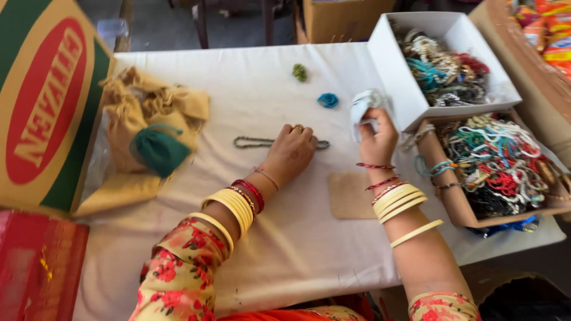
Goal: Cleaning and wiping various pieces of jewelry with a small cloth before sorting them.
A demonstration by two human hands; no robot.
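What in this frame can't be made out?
Head view only:
- Part of the beaded string: covered by the left hand.
- White item in the right hand: crumpled and partly gripped, kind unclear.
- Single pieces in the white box and brown box: tangled, too small.
- Red object: cut off by the frame's edges.

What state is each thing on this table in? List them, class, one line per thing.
White box: open, full of tangled beaded jewellery.
Brown box: open, heaped with beaded strings.
Grey bead string: laid out straight, under the left hand.
Clear packet: crumpled, held by the right hand.
Green pouch: drawn closed.
Yellow cloth bags: rumpled.
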